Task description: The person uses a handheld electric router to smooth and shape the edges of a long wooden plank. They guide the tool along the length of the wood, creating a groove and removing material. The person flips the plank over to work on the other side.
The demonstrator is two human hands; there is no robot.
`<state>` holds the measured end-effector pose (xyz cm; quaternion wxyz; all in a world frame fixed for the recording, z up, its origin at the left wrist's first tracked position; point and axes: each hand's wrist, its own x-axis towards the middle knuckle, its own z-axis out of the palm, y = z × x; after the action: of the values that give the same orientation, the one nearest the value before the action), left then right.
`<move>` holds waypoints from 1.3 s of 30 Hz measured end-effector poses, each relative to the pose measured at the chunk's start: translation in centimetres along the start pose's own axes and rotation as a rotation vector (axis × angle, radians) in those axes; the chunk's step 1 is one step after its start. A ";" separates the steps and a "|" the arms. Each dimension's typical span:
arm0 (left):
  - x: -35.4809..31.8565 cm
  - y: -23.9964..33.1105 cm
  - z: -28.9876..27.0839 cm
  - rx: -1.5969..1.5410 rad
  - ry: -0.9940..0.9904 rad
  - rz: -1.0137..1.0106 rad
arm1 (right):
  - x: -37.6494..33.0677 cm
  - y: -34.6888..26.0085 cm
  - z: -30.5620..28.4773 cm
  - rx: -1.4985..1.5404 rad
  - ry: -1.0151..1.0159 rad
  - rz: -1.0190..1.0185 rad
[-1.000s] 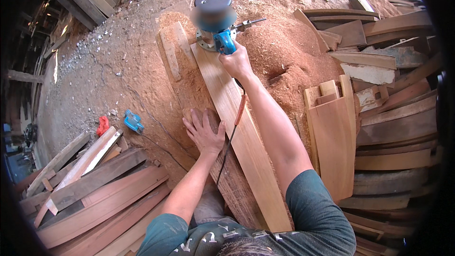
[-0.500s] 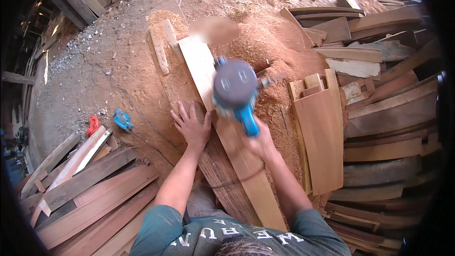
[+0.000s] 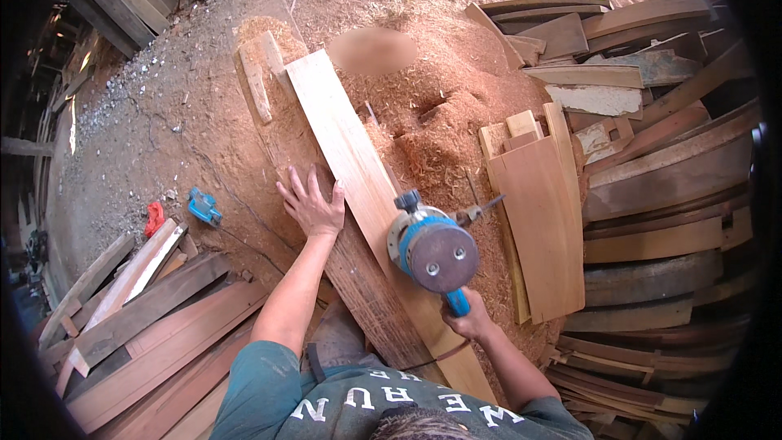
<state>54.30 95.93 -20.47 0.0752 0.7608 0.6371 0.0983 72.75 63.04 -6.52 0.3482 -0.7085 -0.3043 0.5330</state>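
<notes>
Router [image 3: 436, 248] pulled from top of frame to just right of centre, uncovering pale board [image 3: 344, 134] above | right hand [image 3: 469, 318] wrapped round blue handle [image 3: 458, 302] | left hand [image 3: 314, 210] open, spread on dark plank [image 3: 371, 285]

We lay our left hand [image 3: 314, 213] palm down, its fingers [image 3: 298, 183] and thumb [image 3: 338, 195] fanned apart, and curl our right hand [image 3: 467, 318] into a closed grip nearer our chest, our 2 bare forearms [image 3: 293, 292] slanting forward and inward.
</notes>
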 end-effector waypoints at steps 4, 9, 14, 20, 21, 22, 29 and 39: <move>-0.1 -0.1 0.1 0.010 0.004 0.002 | 3.9 -0.7 0.3 0.067 -0.001 -0.034; -0.1 -0.1 0.1 0.017 0.011 0.012 | 6.8 -1.6 0.4 0.060 0.001 -0.095; 0.1 0.0 -0.2 0.017 -0.014 0.001 | 9.4 -3.2 0.5 0.090 -0.006 -0.152; 0.0 0.5 -0.5 -0.002 -0.042 -0.013 | 11.7 -4.8 0.3 0.107 -0.028 -0.138; 0.1 0.4 -0.5 0.000 -0.044 -0.012 | 12.0 -5.1 0.4 0.118 -0.027 -0.153; 0.1 0.4 -0.4 0.002 -0.047 -0.011 | 12.3 -5.6 0.4 0.128 -0.026 -0.168; 0.2 0.4 -0.5 -0.025 -0.095 -0.014 | 14.8 -6.1 0.4 0.138 -0.036 -0.265; 0.0 0.0 -0.7 -0.010 -0.076 0.008 | 18.7 -7.8 1.1 0.187 -0.038 -0.276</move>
<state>54.16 95.87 -19.76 0.1029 0.7662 0.6301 0.0729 75.85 82.74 -10.52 0.4766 -0.6143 -0.3545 0.5195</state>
